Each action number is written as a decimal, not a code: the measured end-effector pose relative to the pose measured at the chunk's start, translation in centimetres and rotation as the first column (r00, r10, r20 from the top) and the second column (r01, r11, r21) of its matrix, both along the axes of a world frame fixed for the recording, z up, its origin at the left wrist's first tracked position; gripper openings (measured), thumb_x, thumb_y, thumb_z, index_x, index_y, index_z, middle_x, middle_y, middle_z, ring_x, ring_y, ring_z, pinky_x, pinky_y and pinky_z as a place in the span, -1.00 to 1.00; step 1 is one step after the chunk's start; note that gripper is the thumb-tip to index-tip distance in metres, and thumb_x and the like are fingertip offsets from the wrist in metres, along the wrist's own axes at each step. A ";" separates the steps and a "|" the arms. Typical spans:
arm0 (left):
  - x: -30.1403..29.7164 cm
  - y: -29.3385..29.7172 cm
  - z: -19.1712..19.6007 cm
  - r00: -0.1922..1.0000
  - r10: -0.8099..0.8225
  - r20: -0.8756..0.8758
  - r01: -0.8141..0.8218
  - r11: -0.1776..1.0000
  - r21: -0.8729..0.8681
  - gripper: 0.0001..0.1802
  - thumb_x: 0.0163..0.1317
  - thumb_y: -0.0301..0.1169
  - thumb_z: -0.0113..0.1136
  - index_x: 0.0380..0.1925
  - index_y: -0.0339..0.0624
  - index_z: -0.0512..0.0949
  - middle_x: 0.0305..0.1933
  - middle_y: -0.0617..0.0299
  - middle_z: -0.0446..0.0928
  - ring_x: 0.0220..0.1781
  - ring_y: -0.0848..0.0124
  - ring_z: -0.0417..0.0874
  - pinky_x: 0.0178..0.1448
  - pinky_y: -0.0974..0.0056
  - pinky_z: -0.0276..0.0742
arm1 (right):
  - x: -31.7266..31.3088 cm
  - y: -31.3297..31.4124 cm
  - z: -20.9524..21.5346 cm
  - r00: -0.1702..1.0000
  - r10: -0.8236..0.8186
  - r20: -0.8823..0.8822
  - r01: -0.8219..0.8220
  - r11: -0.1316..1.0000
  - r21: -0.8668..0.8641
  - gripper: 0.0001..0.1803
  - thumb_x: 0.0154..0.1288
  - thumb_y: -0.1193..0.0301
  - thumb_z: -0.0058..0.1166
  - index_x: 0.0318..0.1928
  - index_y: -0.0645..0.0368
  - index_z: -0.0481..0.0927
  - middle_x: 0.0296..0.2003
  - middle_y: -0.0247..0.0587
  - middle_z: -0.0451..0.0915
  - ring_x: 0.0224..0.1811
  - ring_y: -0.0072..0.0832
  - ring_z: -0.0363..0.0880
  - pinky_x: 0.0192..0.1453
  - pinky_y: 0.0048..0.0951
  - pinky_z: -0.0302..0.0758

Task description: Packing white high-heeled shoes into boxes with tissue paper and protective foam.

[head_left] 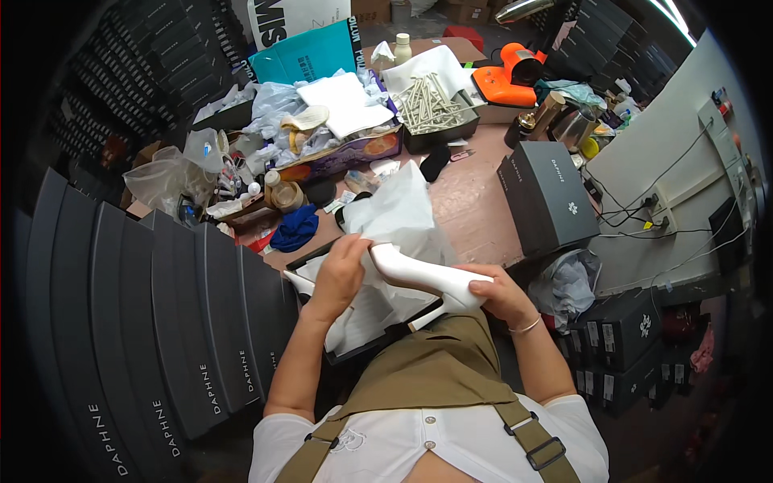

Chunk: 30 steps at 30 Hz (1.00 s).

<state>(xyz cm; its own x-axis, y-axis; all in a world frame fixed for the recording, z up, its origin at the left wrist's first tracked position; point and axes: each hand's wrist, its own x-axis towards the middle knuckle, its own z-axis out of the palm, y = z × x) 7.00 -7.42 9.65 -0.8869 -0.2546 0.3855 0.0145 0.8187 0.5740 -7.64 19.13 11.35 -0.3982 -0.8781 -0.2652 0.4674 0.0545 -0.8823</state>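
Shoe (427, 276) above a box (392, 332). The right hand (509, 296) closes its grip round the heel end; the left hand (338, 270) curls at the toe, its hold unclear. Paper (369, 320) hides the box's inside.

A white, short-sleeved cloth shirt (386, 431) with round buttons (430, 419) and an outlined motif (349, 440); an olive-green cloth apron (435, 366) with black strap buckles (547, 453); a thin, pale bracelet (527, 328).
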 end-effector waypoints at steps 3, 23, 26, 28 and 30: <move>3.0 0.4 -1.6 0.937 0.321 -0.135 -0.308 0.945 0.110 -0.61 -0.02 -0.73 0.01 -0.12 -0.29 0.43 -0.10 -0.05 0.44 -0.11 0.01 0.52 0.02 0.11 0.45 | 0.8 -0.7 -2.4 0.999 -0.041 -0.020 0.041 0.998 0.043 -0.41 0.26 0.19 0.16 0.14 0.42 0.47 -0.04 -0.19 0.57 -0.01 -0.56 0.49 0.11 -0.54 0.38; 3.5 6.0 0.8 0.946 0.033 -0.322 0.021 0.986 0.163 -0.66 0.04 -0.66 0.14 -0.13 -0.24 0.60 -0.49 0.11 0.47 -0.49 0.21 0.54 -0.39 0.26 0.46 | 5.1 -4.8 -1.7 0.934 -0.171 0.312 0.203 0.977 -0.072 -0.49 0.37 0.25 0.03 0.22 0.28 0.35 0.01 -0.17 0.51 0.02 -0.41 0.52 0.06 -0.39 0.51; 1.9 9.0 1.4 0.908 -0.159 -0.387 0.177 0.984 0.012 -0.65 0.03 -0.60 0.17 -0.11 -0.22 0.59 -0.49 0.13 0.48 -0.51 0.21 0.55 -0.42 0.23 0.46 | 9.0 -6.7 -7.4 0.694 -0.287 -0.660 0.197 0.958 -0.209 -0.56 0.44 0.34 -0.09 0.26 0.22 0.29 0.10 -0.17 0.44 0.12 -0.37 0.45 0.22 -0.34 0.39; 2.0 9.8 0.4 0.935 -0.123 -0.334 0.162 0.982 0.093 -0.68 0.07 -0.62 0.16 -0.11 -0.26 0.57 -0.48 0.12 0.48 -0.51 0.21 0.55 -0.44 0.21 0.46 | 8.4 -6.8 -9.3 0.694 -0.324 -0.643 0.211 0.945 -0.250 -0.56 0.48 0.37 -0.16 0.29 0.24 0.25 0.15 -0.14 0.40 0.16 -0.35 0.42 0.29 -0.34 0.35; 3.3 9.5 -0.6 0.968 -0.002 -0.250 0.075 0.956 0.283 -0.70 0.09 -0.62 0.15 -0.12 -0.28 0.56 -0.47 0.11 0.48 -0.51 0.20 0.55 -0.43 0.20 0.46 | 5.8 -8.3 -7.4 0.962 -0.162 0.221 0.211 0.953 -0.219 -0.55 0.48 0.36 -0.17 0.29 0.26 0.25 0.17 -0.12 0.38 0.18 -0.35 0.41 0.30 -0.34 0.34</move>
